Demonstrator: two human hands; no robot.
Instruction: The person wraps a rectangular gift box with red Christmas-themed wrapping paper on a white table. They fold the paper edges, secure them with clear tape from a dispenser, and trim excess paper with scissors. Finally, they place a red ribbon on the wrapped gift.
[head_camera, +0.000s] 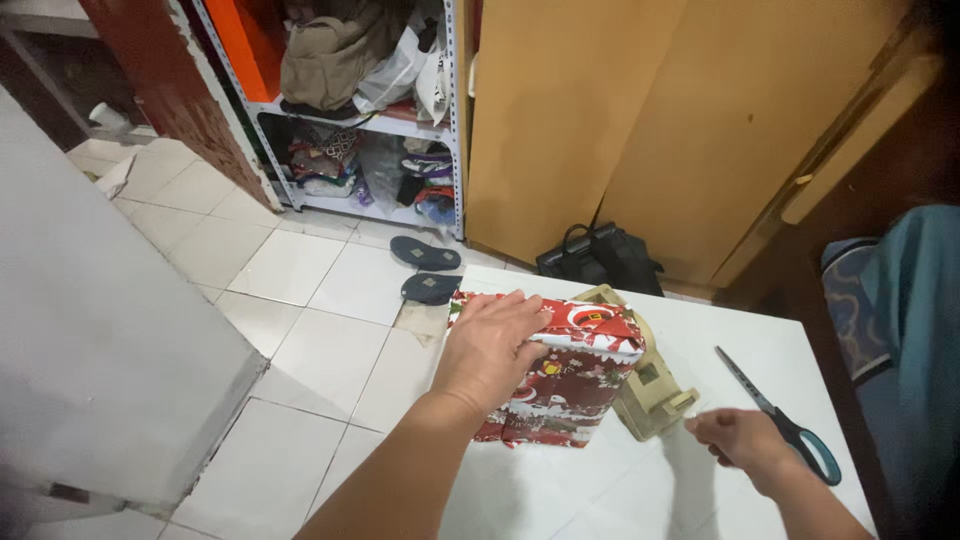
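Left hand (490, 345) flat on top of wrapped gift box (560, 385), fingers spread, box on white counter (760, 345). Tape dispenser (650, 390) touching box's right side. Right hand (738, 437) beyond dispenser, fingers pressed together, pinching something too small to tell. Scissors (775, 412) just beside.

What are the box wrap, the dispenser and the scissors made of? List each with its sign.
Box wrap: glossy printed paper, creased at the folds.
Dispenser: likely beige plastic, matte and moulded.
Scissors: grey metal blades, teal handles, probably plastic.
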